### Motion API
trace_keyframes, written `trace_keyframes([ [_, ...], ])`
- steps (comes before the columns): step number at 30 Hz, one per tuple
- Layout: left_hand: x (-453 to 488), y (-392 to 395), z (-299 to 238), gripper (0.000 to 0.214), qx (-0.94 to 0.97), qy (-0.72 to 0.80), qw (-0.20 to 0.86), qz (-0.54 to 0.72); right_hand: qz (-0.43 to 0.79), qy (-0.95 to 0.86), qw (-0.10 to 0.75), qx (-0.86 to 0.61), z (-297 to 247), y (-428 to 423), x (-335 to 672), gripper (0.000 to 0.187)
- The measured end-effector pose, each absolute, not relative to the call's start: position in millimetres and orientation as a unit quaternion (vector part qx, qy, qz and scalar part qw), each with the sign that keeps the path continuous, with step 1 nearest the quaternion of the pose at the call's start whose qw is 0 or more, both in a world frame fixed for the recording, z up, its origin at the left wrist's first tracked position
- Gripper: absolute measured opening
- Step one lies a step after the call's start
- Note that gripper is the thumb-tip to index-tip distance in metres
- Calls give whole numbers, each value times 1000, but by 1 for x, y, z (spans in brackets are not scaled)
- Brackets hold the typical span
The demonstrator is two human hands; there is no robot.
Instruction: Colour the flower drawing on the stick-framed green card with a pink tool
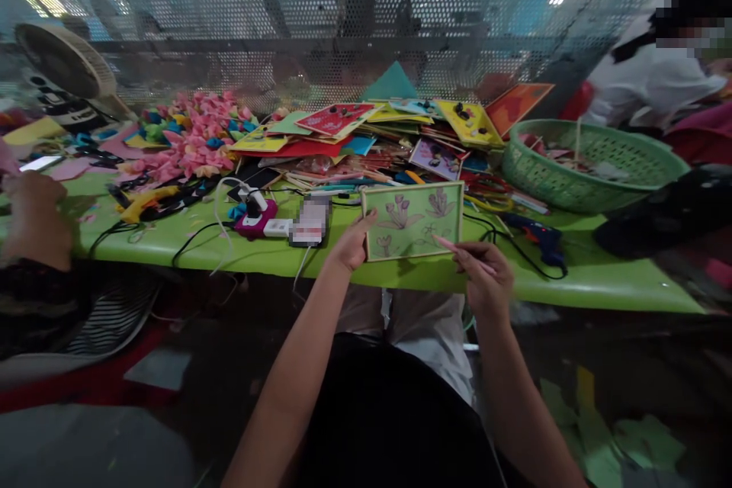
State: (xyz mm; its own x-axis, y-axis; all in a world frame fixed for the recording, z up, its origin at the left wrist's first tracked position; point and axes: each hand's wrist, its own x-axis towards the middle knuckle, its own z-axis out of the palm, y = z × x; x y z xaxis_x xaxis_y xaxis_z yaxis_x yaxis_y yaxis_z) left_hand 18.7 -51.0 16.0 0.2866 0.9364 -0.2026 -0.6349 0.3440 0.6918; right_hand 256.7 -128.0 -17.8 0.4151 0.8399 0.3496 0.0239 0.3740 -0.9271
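My left hand (353, 242) grips the left edge of a light green framed card (412, 223), tilted up above the table's front edge. Several flowers are drawn on the card in dark outline; some have purple petals. My right hand (486, 271) is closed around a slim pink pen-like stick (449, 244), whose exact kind I cannot make out. Its tip is at the flower in the card's lower right; whether it touches the surface is unclear.
Behind the card lies a heap of colourful cards (337, 122). A green basket (595, 183) and a blue glue gun (537, 240) are right. A phone (310, 219), purple power strip (257, 219), pink paper flowers (194, 130) and fan (65, 65) are left. Other people sit on both sides.
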Motion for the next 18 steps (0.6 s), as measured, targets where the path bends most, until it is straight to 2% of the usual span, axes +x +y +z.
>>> trace_keyframes([
  [9,17,-51,16,36,253,307,752,525,320,-422,730,-432,-10,-126,254,24],
  [14,15,-52,17,23,255,323,746,524,328,-417,740,-413,-11,-126,255,21],
  [18,13,-53,22,24,264,335,745,513,343,-424,734,-404,-11,-124,260,20],
])
